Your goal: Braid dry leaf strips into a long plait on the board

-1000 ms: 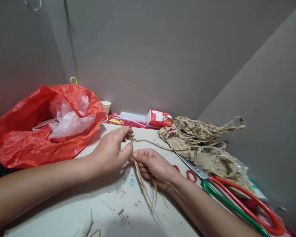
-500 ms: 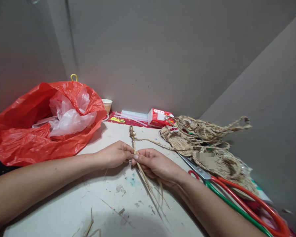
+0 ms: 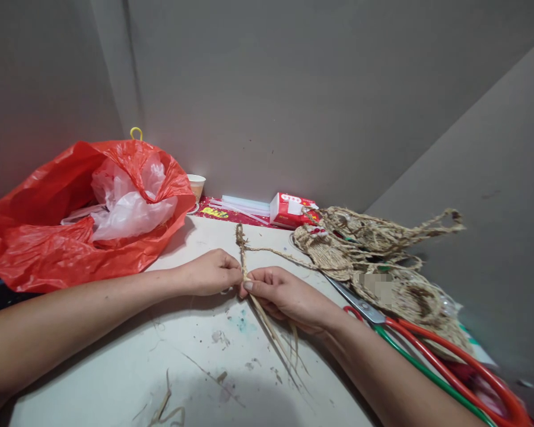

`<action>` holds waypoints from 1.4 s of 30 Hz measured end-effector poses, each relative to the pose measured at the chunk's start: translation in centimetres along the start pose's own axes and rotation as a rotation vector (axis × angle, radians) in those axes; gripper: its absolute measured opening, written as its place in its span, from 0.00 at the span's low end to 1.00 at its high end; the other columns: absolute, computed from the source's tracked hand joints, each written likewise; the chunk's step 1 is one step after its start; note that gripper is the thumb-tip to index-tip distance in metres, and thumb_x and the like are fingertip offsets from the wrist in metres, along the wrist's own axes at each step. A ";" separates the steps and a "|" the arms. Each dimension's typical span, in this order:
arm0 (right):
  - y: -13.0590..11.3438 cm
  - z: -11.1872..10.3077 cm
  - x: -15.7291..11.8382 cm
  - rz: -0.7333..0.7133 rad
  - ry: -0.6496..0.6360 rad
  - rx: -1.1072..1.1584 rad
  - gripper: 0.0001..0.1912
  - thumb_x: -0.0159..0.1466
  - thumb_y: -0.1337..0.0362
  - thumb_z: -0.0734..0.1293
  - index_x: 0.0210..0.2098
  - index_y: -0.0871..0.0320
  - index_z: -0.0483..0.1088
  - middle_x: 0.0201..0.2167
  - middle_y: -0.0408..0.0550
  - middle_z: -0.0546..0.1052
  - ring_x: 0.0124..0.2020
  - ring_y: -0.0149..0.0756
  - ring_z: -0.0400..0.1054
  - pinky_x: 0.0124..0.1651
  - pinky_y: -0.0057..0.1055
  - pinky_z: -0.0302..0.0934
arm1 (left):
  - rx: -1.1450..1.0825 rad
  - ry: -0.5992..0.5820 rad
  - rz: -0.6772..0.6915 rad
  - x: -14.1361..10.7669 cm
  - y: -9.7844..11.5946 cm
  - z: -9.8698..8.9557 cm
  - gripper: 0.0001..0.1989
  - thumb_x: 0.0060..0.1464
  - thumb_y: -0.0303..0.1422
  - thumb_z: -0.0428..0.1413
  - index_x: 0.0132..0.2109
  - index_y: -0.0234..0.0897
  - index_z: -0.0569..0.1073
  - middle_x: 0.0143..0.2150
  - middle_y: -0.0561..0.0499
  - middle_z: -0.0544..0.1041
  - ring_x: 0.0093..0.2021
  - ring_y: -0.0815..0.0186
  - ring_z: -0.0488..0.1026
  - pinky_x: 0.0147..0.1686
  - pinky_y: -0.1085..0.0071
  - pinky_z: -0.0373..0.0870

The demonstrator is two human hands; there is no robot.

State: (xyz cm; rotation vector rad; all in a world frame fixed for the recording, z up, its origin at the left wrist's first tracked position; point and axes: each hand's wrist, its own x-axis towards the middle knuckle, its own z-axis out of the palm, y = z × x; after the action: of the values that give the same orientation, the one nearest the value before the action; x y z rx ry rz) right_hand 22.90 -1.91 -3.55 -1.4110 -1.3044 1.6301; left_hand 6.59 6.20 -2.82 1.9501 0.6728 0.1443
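A narrow straw braid (image 3: 242,256) lies upright in my view on the white tabletop, with loose straw strands (image 3: 271,332) trailing from its near end. My right hand (image 3: 285,296) pinches the braid between thumb and forefinger, where the plaited part meets the loose strands. At its left side my left hand (image 3: 211,273) is closed, fingertips against the braid; the exact strand in them is hidden. A thin straw cord (image 3: 282,255) runs from beside the braid's far part to a pile of woven straw pieces (image 3: 324,255) on the right.
Large scissors (image 3: 365,309) with red and green handles lie beside my right forearm. A red plastic bag (image 3: 40,237) stands at left. Behind are a paper cup (image 3: 196,187), clear plastic strips (image 3: 244,204) and a red tissue pack (image 3: 289,210). Straw scraps (image 3: 162,409) lie in front.
The camera view has shifted slightly. My left fingers have moved a little against the braid, while my right hand keeps its pinch on it.
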 end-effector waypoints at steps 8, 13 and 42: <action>0.2 -0.4 0.1 0.006 0.003 -0.038 0.12 0.57 0.57 0.65 0.28 0.62 0.70 0.12 0.33 0.53 0.13 0.22 0.40 0.16 0.25 0.32 | -0.169 -0.197 0.043 0.0 0.1 -1.0 0.12 0.54 0.34 0.50 0.31 0.31 0.73 0.26 0.55 0.66 0.26 0.74 0.58 0.29 0.77 0.55; 0.3 -0.3 0.2 0.020 0.003 -0.087 0.11 0.57 0.59 0.65 0.29 0.62 0.71 0.12 0.33 0.52 0.13 0.22 0.40 0.16 0.25 0.32 | -0.131 -0.230 -0.053 -0.1 0.3 -1.1 0.09 0.54 0.33 0.49 0.30 0.32 0.69 0.20 0.58 0.58 0.19 0.76 0.52 0.21 0.77 0.50; 0.3 -0.3 0.2 0.074 0.012 -0.090 0.12 0.56 0.57 0.67 0.27 0.62 0.70 0.11 0.32 0.52 0.13 0.22 0.39 0.16 0.25 0.32 | -0.058 -0.086 -0.018 -0.1 -0.2 0.2 0.14 0.54 0.34 0.48 0.31 0.31 0.76 0.22 0.56 0.67 0.22 0.74 0.56 0.27 0.76 0.54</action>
State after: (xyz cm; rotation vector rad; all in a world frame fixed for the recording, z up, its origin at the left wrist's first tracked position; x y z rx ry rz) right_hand 23.17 -1.77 -3.84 -1.5371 -1.3485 1.6258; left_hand 6.51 6.06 -3.11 1.8832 0.6231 0.0673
